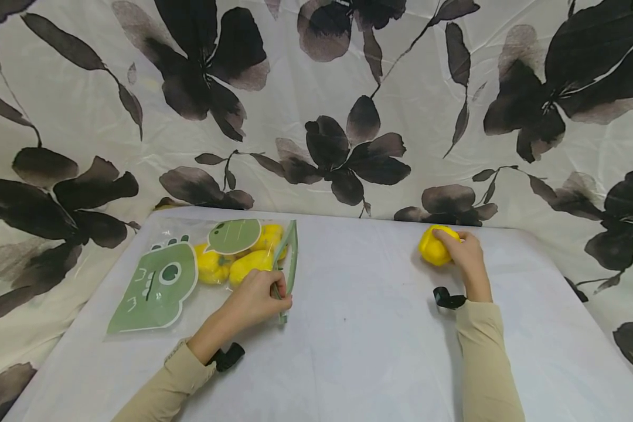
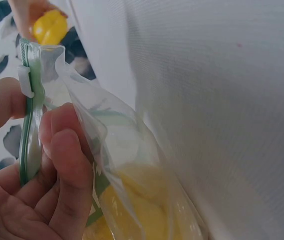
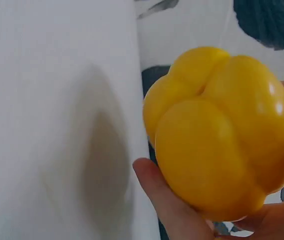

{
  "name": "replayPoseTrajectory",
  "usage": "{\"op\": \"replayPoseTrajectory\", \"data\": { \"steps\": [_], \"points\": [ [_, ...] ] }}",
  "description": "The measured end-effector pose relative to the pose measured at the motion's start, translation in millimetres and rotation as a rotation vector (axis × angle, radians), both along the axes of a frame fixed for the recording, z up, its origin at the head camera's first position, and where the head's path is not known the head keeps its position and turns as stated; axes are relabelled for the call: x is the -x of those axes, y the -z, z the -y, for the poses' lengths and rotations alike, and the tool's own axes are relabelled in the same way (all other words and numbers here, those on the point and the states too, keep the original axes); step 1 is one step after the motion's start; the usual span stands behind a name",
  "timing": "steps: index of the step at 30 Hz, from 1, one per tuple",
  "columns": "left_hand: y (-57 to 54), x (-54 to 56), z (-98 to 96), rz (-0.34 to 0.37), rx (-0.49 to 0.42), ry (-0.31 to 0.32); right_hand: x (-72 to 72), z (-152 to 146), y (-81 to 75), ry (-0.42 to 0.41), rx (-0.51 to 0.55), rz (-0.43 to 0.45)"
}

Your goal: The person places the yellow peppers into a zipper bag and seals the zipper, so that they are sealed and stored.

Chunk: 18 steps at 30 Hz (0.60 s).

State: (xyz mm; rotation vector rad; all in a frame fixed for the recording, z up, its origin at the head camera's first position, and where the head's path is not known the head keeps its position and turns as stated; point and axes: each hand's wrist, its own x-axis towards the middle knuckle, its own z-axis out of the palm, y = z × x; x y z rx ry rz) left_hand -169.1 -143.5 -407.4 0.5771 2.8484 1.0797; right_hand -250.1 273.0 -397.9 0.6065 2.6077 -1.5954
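White surface on the counter (image 1: pixel 369 363), one small dark speck (image 1: pixel 344 319) near its middle. Patterned cloth (image 1: pixel 295 105) rises behind the far edge and shows past both sides: off-white ground, large black and brown-grey flowers (image 1: pixel 329 149), thin stems with slim leaves (image 1: pixel 457 54). Cloth is lightly wrinkled — not pulled flat. Both wrist views catch the same print beyond the counter edge — reads bluish-dark there.
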Motion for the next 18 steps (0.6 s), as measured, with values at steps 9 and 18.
{"op": "replayPoseTrajectory", "data": {
  "steps": [9,18],
  "points": [
    [1.3,0.1,0.5,0.003,-0.009,0.006,2.6,18,-12.2,-0.072,0.404,-0.070],
    [-0.2,0.3,0.7,0.001,-0.004,0.005,6.4,60,-28.4,-0.113,0.666,-0.285]
  ]
}}
